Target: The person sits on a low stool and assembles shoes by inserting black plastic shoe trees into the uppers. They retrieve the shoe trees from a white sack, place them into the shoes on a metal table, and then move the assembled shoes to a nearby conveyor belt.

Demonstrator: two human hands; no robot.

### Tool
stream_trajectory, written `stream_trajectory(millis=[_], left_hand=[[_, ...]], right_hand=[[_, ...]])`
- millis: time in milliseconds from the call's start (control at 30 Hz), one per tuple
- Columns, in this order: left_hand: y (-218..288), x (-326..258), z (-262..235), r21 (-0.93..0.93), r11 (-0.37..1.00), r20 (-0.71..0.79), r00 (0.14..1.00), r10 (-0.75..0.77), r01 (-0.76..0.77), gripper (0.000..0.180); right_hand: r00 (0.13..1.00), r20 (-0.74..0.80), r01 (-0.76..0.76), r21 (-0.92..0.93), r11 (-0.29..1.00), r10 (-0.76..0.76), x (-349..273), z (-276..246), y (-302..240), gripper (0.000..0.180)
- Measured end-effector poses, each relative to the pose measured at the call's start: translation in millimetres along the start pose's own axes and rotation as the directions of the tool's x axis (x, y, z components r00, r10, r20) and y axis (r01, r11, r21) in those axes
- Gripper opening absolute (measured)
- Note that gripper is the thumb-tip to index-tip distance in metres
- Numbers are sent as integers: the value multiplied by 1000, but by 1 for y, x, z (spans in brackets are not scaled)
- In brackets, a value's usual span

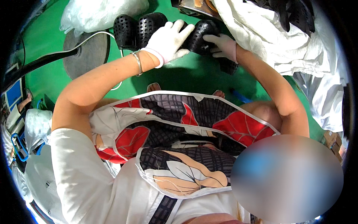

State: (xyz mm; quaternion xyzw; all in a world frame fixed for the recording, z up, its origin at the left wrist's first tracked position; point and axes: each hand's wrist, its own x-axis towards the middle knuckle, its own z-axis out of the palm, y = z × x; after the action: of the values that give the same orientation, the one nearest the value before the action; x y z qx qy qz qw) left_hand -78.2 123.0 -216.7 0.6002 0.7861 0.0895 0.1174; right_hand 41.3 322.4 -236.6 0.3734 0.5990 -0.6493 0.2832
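Note:
Both of my hands wear white gloves and reach to the far side, over a row of black, rounded plastic shells pierced with holes. The leftmost shell point(125, 33) stands apart from my hands. My left hand point(169, 40) has its fingers spread; it lies across the edge of a second shell point(148, 26) and hides part of another one behind it. With its fingers on the near right side of a shinier shell point(200, 35), my right hand point(223, 46) grips that piece. One more dark perforated piece point(228, 66) shows below my right wrist.
A clear plastic bag point(100, 15) lies at the far left, above a round grey base point(85, 54) with a black pole and white cable. White cloth point(257, 33) is heaped at the far right, with black pieces on it. My patterned apron point(186, 112) spreads over my lap.

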Motion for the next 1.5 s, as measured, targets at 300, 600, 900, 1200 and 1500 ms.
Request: stream_trajectory(millis=[300,600,900,1200,1500], left_hand=[[-9,-5,0,-94,992,-3,996,90,-90,96],[-10,-15,-6,131,991,82,995,-51,40,89],[0,-4,-36,205,976,186,976,-114,75,86],[45,49,-152,-101,985,217,963,159,-140,29],[56,144,-175,-121,957,-481,859,177,-265,27]], right_hand=[[947,310,51,126,991,-89,34,-27,17,73],[960,254,150,-114,982,-117,60,-2,13,62],[975,-35,153,-602,784,-217,20,18,4,75],[672,644,696,-384,606,-364,-179,-12,-142,27],[193,-580,128,-785,606,-791,-118,-292,-123,49]])
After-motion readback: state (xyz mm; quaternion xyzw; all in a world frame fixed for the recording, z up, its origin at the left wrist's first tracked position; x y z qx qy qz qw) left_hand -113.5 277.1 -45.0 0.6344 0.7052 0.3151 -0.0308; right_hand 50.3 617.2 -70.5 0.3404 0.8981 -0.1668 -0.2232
